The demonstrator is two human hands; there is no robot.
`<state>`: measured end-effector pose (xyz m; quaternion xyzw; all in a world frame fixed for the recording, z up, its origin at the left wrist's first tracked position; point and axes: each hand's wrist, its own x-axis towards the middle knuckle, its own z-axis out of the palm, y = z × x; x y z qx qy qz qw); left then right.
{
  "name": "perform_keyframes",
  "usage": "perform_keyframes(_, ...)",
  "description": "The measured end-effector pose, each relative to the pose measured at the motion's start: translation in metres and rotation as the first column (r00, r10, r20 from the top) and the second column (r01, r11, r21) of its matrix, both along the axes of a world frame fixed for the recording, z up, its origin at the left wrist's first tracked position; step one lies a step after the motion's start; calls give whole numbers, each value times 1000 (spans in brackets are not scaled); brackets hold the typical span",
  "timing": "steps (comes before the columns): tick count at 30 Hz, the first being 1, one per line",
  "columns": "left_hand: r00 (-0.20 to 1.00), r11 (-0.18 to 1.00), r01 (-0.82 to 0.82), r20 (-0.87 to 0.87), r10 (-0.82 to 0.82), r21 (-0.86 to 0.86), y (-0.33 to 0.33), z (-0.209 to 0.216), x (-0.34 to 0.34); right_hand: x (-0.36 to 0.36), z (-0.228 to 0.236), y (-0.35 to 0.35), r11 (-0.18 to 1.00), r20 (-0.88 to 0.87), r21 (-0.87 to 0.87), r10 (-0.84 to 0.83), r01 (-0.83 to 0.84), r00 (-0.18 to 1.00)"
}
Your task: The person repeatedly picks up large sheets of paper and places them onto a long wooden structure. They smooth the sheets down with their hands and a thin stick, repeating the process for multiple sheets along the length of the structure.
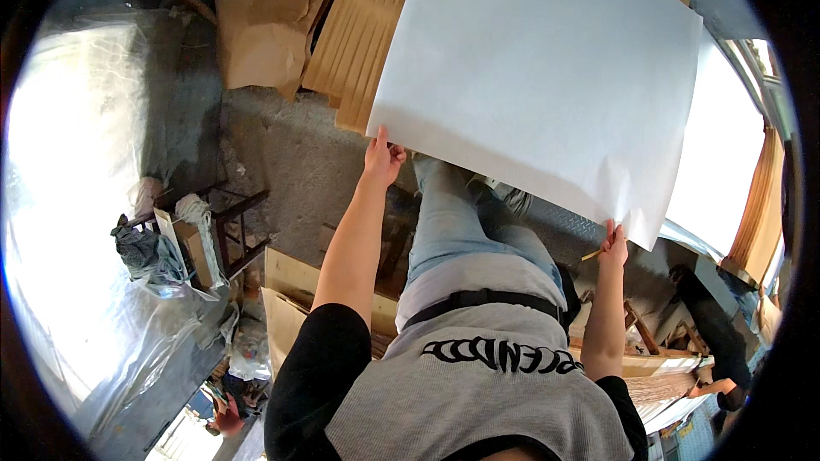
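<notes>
A large white sheet (538, 68) stretches out in front of me over a pile of brown corrugated cardboard (363, 30). My left hand (384, 160) pinches its near left corner, thumb on top and fingers curled beneath. Farther right, my right hand (613, 245) grips the near edge close to the right corner, where the sheet buckles into small creases. A thin yellow stick-like item (590, 255) pokes out from my right fingers; its kind is too small to tell. The near edge spans the gap between both hands, above my legs.
Crumpled brown paper (273, 21) lies left of the pile. Clear plastic sheeting (128, 358) covers the left side, near a dark metal frame (243, 222) and a dark bag (147, 249). Cardboard pieces (286, 294) stand by my left arm. More white sheets (713, 145) are at right.
</notes>
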<state>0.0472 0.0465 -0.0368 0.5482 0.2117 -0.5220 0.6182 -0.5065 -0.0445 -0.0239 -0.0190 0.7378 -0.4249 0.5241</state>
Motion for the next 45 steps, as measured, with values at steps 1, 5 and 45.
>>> perform_keyframes(1,1000,1000,4,5,-4,-6,-2,1,0,7,5,1,1000,-11,5,-16,17,1000)
perform_keyframes(5,1000,999,-9,-13,9,44,-9,7,2,10,5,4,1000,-19,-8,-30,30,999)
perform_keyframes(45,978,967,84,165,-126,240,-17,42,-1,74,13,19,878,-44,374,338,-298,940)
